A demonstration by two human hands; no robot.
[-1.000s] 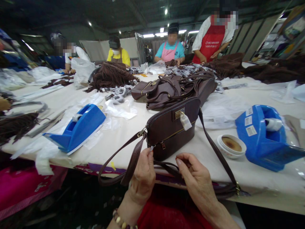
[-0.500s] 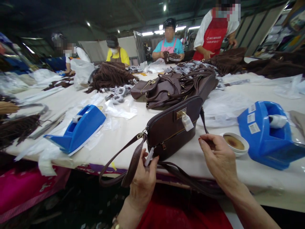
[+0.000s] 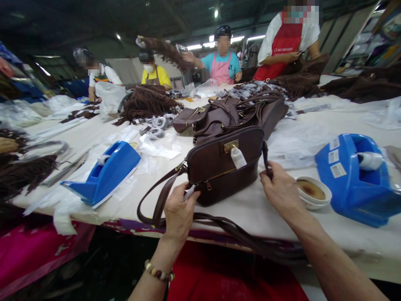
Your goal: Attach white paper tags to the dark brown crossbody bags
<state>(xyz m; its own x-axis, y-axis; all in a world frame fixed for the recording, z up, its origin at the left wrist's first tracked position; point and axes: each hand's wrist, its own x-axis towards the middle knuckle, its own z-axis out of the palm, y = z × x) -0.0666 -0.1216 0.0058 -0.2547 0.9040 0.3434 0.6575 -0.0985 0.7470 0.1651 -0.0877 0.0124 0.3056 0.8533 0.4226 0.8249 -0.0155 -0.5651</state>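
A dark brown handbag (image 3: 219,184) stands upright at the table's front edge, its gold zip and gold plate (image 3: 231,145) facing me. White wrapping (image 3: 238,157) covers a part hanging from the plate. Beside the bag's lower left end, my left hand (image 3: 180,213) is closed on a small white stick-like thing (image 3: 189,193) whose kind I cannot make out. My right hand (image 3: 280,190) pinches the brown strap (image 3: 266,156) at the bag's right end. The strap loops out on the left and trails along the table edge below.
Behind stand more brown bags (image 3: 232,115). Blue tape dispensers (image 3: 109,173) flank the work, the right one (image 3: 341,184) beside a bowl of brownish stuff (image 3: 313,193). Fringed brown pieces (image 3: 147,102) and white plastic (image 3: 294,142) lie about. Several co-workers are across the table.
The bag has turned to face me more squarely and shifted slightly left. My right hand has closed on the strap. Across the table, a co-worker in blue now holds a fringed piece out sideways.
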